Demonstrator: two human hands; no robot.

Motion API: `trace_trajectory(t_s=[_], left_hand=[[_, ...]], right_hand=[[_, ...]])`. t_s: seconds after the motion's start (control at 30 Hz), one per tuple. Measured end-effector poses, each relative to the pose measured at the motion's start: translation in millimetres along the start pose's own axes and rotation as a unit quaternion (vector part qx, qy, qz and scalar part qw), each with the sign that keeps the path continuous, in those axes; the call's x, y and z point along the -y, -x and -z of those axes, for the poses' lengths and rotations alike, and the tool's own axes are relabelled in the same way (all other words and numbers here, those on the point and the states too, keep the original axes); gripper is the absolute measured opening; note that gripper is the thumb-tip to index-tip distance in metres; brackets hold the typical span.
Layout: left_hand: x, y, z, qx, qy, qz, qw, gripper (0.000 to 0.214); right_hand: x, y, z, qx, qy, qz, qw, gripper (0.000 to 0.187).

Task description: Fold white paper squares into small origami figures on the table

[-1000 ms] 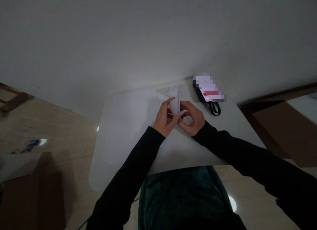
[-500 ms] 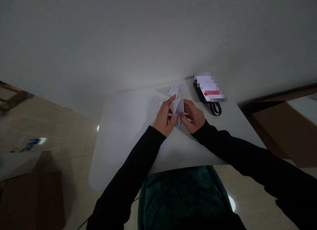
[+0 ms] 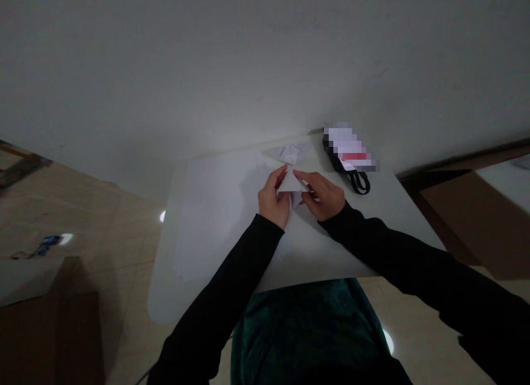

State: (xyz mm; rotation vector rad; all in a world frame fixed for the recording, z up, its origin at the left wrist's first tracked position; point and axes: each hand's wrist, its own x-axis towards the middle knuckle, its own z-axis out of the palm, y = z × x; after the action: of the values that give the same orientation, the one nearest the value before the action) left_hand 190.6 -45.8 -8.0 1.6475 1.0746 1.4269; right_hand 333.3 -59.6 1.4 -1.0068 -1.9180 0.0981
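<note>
Folding in progress: left hand and right hand are pinching folded white paper narrowly between the fingertips, over white table. Crumpled paper piece is lying just beyond the grip, black pouch beyond-right. Next crease looks to need both pinches firm.

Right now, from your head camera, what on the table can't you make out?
All in the head view:
- Folded white paper: its edges and folds are partly hidden by the left hand and right hand.
- White-and-red label on the black item: pixelated, so unreadable.
- Crumpled paper piece: too small and pale to show its shape.
</note>
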Motion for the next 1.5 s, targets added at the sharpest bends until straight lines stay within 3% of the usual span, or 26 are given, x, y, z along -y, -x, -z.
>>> trace_trajectory(t_s=[0.2, 0.3, 0.4, 0.5, 0.6, 0.67, 0.8, 0.87, 1.0, 1.27, 1.4, 1.5], left_hand=[[-8.5, -5.8, 1.0, -0.026, 0.128, 0.045, 0.99, 0.028], [-6.7, -6.1, -0.9, -0.045, 0.205, 0.095, 0.973, 0.031], [-6.6, -7.0, -1.9, -0.102, 0.246, 0.126, 0.956, 0.038], [-15.0, -11.2, 3.7, -0.093, 0.233, 0.098, 0.963, 0.048], [-24.7, -16.5, 15.1, 0.024, 0.209, 0.089, 0.973, 0.051], [-25.8, -17.9, 20.0, 0.07, 0.185, 0.098, 0.975, 0.063], [-17.4, -12.7, 12.6, 0.091, 0.099, 0.081, 0.988, 0.068], [-13.2, -8.4, 3.7, 0.111, 0.057, 0.051, 0.991, 0.062], [-10.6, -3.0, -7.8, 0.069, 0.002, 0.023, 0.997, 0.051], [-19.1, 1.3, -8.2, 0.038, 0.006, 0.015, 0.999, 0.045], [-15.4, -0.6, -9.6, 0.03, 0.05, 0.001, 0.998, 0.037], [-8.6, -4.5, -8.1, 0.005, 0.082, -0.013, 0.997, 0.032]], right_hand=[[1.2, -3.9, 8.6, -0.031, -0.048, 0.034, 0.998, 0.042], [2.7, -7.3, 13.0, -0.07, -0.07, 0.066, 0.993, 0.038], [5.1, -10.0, 15.5, -0.095, -0.087, 0.083, 0.988, 0.038], [6.9, -12.3, 17.9, -0.105, -0.084, 0.05, 0.99, 0.036], [5.5, -15.6, 21.1, -0.098, -0.077, 0.009, 0.992, 0.027], [2.4, -17.5, 21.8, -0.101, -0.075, -0.017, 0.992, 0.021], [-5.7, -16.7, 14.3, -0.091, -0.114, -0.068, 0.987, 0.006], [-9.2, -13.8, 7.5, -0.083, -0.137, -0.087, 0.983, 0.008], [-15.1, -9.2, -1.8, -0.091, -0.133, -0.114, 0.98, 0.011], [-12.5, -13.2, 6.0, -0.163, -0.083, -0.035, 0.983, 0.015], [-12.2, -14.2, -0.3, -0.184, -0.174, -0.109, 0.961, 0.015], [-14.7, -12.8, -5.4, -0.155, -0.232, -0.143, 0.95, 0.013]])
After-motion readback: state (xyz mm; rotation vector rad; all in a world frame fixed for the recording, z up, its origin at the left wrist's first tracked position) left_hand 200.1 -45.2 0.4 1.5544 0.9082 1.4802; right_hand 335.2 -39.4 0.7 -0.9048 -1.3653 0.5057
